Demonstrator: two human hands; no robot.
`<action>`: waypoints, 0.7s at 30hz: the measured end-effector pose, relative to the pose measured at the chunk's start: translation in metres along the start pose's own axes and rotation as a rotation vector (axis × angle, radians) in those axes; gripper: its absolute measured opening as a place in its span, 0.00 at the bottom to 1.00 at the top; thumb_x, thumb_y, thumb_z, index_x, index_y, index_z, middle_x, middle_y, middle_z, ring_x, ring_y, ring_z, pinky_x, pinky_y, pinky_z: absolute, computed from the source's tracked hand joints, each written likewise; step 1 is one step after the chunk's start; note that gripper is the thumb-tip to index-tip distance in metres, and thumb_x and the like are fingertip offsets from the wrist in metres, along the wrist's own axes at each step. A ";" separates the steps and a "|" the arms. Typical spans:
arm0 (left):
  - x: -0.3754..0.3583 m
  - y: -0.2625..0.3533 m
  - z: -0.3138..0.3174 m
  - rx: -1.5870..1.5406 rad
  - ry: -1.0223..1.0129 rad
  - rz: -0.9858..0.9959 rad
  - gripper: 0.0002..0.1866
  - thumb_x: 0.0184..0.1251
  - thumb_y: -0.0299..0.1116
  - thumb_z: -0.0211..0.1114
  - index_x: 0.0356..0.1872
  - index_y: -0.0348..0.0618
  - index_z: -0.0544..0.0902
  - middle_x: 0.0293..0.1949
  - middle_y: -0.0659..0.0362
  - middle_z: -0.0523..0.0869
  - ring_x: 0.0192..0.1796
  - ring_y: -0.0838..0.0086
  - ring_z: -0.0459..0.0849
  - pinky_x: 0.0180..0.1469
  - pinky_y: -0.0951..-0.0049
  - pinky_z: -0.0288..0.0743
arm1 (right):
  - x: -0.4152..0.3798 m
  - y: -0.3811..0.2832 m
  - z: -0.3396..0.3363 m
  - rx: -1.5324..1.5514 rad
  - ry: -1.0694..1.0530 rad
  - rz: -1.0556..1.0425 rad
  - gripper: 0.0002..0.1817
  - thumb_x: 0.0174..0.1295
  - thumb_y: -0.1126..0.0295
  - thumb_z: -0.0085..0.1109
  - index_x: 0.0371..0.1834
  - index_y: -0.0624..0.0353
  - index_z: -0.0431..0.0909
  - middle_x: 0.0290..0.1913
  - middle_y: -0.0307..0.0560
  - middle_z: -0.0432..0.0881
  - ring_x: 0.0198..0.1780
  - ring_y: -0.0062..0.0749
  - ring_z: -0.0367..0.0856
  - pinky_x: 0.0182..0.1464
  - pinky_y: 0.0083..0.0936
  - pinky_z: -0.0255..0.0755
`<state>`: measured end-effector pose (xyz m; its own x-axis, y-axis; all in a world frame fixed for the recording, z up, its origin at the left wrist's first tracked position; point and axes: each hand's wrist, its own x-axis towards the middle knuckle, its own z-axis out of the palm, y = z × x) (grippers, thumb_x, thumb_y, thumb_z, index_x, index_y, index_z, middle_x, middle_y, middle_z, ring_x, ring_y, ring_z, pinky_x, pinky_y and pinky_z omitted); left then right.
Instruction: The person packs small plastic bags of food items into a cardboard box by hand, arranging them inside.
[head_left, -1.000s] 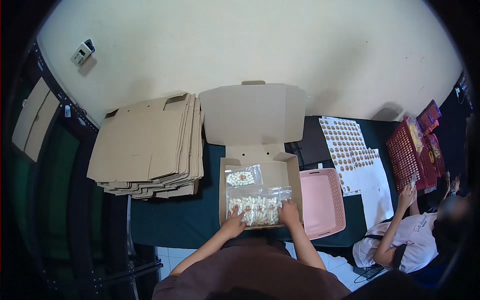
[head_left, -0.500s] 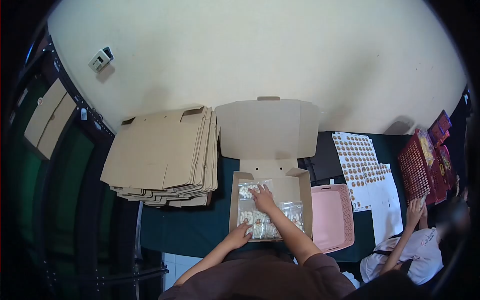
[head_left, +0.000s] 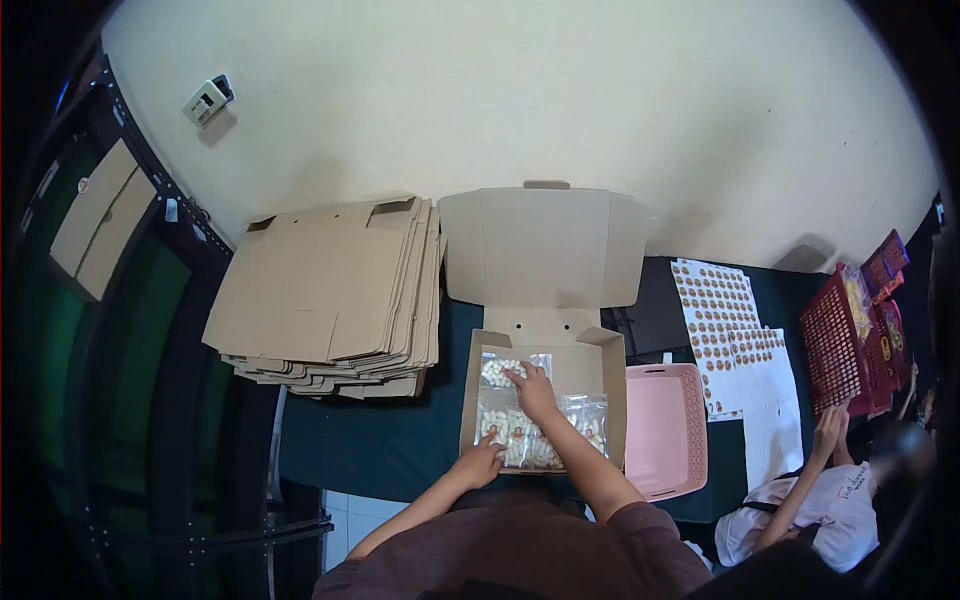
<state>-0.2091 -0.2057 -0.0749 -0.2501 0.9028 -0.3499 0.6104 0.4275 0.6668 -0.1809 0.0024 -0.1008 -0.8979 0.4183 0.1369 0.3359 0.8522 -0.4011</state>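
Observation:
In front of me an open cardboard box holds several clear plastic bags of small whitish pieces. A row of these bags, some with a round sticker, lies along its near side. One more bag lies flat in the far left part of the box. My right hand rests on the right side of that bag, fingers stretched out. My left hand lies at the near left corner, its fingers apart on a near-row bag. The box's lid stands raised at the back.
Folded cardboard boxes form a tall stack on the left. A pink basket touches close by the box's right side. Beyond it are sticker sheets and a red basket of packets, where another person's hands reach.
My right hand has shifted slightly to the right over the far bag, uncovering more of it. My left hand stays at the near left corner. The whole view has tilted a little.

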 end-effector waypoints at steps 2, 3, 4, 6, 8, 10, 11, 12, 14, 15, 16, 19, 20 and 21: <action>-0.001 0.002 0.000 0.015 -0.001 -0.010 0.19 0.64 0.39 0.50 0.54 0.42 0.73 0.64 0.42 0.60 0.56 0.49 0.71 0.57 0.59 0.67 | -0.003 -0.001 -0.004 0.123 0.039 0.030 0.27 0.53 0.80 0.46 0.59 0.46 0.69 0.60 0.60 0.64 0.56 0.55 0.66 0.58 0.38 0.63; -0.002 0.006 -0.002 0.028 0.000 -0.022 0.19 0.64 0.38 0.50 0.54 0.43 0.73 0.64 0.42 0.59 0.56 0.50 0.72 0.57 0.58 0.67 | -0.004 -0.003 -0.007 0.123 0.036 0.030 0.27 0.53 0.80 0.46 0.59 0.46 0.69 0.60 0.60 0.64 0.56 0.55 0.66 0.58 0.38 0.63; -0.005 0.011 -0.007 -0.015 -0.033 -0.059 0.19 0.63 0.38 0.51 0.54 0.43 0.73 0.65 0.42 0.57 0.60 0.47 0.68 0.59 0.56 0.64 | -0.007 -0.007 -0.014 0.200 0.138 0.043 0.26 0.54 0.79 0.45 0.60 0.51 0.67 0.60 0.60 0.65 0.58 0.55 0.65 0.60 0.37 0.61; -0.004 0.004 0.007 0.039 0.033 -0.048 0.21 0.62 0.37 0.52 0.56 0.44 0.71 0.65 0.41 0.56 0.62 0.45 0.63 0.61 0.54 0.61 | -0.017 -0.017 -0.031 0.280 0.229 0.051 0.26 0.54 0.79 0.45 0.60 0.63 0.63 0.59 0.61 0.66 0.62 0.54 0.61 0.65 0.38 0.55; -0.004 0.004 0.008 0.097 0.101 -0.033 0.23 0.60 0.37 0.53 0.58 0.44 0.69 0.66 0.41 0.54 0.64 0.43 0.58 0.62 0.53 0.59 | -0.032 -0.023 -0.040 0.295 0.153 0.009 0.24 0.54 0.79 0.46 0.58 0.63 0.64 0.60 0.61 0.66 0.62 0.54 0.61 0.65 0.38 0.54; -0.005 0.019 0.000 0.134 0.200 -0.074 0.29 0.58 0.36 0.54 0.63 0.40 0.62 0.67 0.40 0.52 0.67 0.40 0.50 0.65 0.52 0.54 | -0.045 -0.019 -0.037 0.289 -0.063 -0.097 0.21 0.54 0.77 0.50 0.54 0.60 0.70 0.60 0.60 0.67 0.62 0.56 0.61 0.65 0.42 0.54; -0.003 0.018 0.002 0.127 0.203 -0.068 0.29 0.58 0.36 0.54 0.63 0.40 0.62 0.67 0.40 0.52 0.67 0.40 0.50 0.65 0.52 0.54 | -0.056 -0.018 -0.032 0.280 -0.065 -0.097 0.21 0.54 0.77 0.50 0.54 0.60 0.70 0.60 0.60 0.67 0.62 0.56 0.61 0.65 0.42 0.54; 0.001 0.013 0.003 0.150 0.138 -0.083 0.31 0.59 0.36 0.52 0.64 0.38 0.57 0.67 0.40 0.51 0.67 0.39 0.50 0.66 0.53 0.53 | -0.067 -0.022 -0.028 0.264 -0.127 -0.154 0.20 0.54 0.75 0.52 0.53 0.58 0.72 0.59 0.60 0.67 0.62 0.57 0.62 0.64 0.42 0.55; 0.010 0.003 0.009 0.202 0.001 -0.106 0.34 0.59 0.37 0.51 0.65 0.34 0.53 0.68 0.42 0.49 0.67 0.40 0.51 0.67 0.56 0.52 | -0.082 -0.024 -0.022 0.237 -0.191 -0.208 0.19 0.54 0.73 0.54 0.51 0.56 0.74 0.59 0.60 0.68 0.61 0.57 0.63 0.64 0.43 0.55; 0.012 0.000 0.011 0.194 0.003 -0.099 0.34 0.59 0.37 0.51 0.65 0.34 0.53 0.68 0.42 0.49 0.67 0.40 0.51 0.67 0.56 0.52 | -0.087 -0.024 -0.021 0.226 -0.207 -0.200 0.19 0.54 0.72 0.55 0.51 0.55 0.75 0.59 0.59 0.67 0.62 0.57 0.63 0.64 0.43 0.55; 0.014 -0.003 0.012 0.154 -0.005 -0.093 0.34 0.59 0.37 0.51 0.66 0.34 0.52 0.68 0.43 0.49 0.67 0.41 0.52 0.67 0.57 0.52 | -0.092 -0.022 -0.020 0.218 -0.221 -0.191 0.18 0.54 0.70 0.56 0.51 0.53 0.75 0.60 0.59 0.67 0.62 0.57 0.63 0.64 0.43 0.55; 0.016 0.003 0.008 0.155 -0.071 -0.127 0.35 0.60 0.39 0.50 0.66 0.34 0.51 0.69 0.46 0.48 0.67 0.44 0.53 0.66 0.60 0.54 | -0.099 -0.016 -0.019 0.265 -0.159 -0.033 0.18 0.54 0.70 0.56 0.51 0.54 0.75 0.61 0.59 0.66 0.63 0.56 0.61 0.64 0.43 0.54; 0.015 0.005 0.009 0.163 -0.069 -0.149 0.35 0.60 0.40 0.49 0.66 0.34 0.51 0.69 0.46 0.48 0.67 0.44 0.53 0.66 0.60 0.54 | -0.100 -0.014 -0.019 0.204 -0.177 0.011 0.20 0.54 0.70 0.56 0.52 0.54 0.74 0.61 0.60 0.66 0.63 0.56 0.61 0.65 0.43 0.53; 0.015 0.005 0.009 0.174 -0.066 -0.169 0.35 0.61 0.41 0.49 0.66 0.35 0.51 0.69 0.47 0.48 0.67 0.44 0.53 0.66 0.60 0.55 | -0.101 -0.014 -0.022 0.203 -0.175 0.014 0.20 0.54 0.70 0.56 0.52 0.54 0.74 0.61 0.60 0.66 0.63 0.56 0.61 0.65 0.43 0.53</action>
<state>-0.2032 -0.1904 -0.0831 -0.3139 0.8116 -0.4926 0.6858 0.5527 0.4735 -0.0887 -0.0448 -0.0893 -0.9349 0.3542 -0.0213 0.3006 0.7586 -0.5780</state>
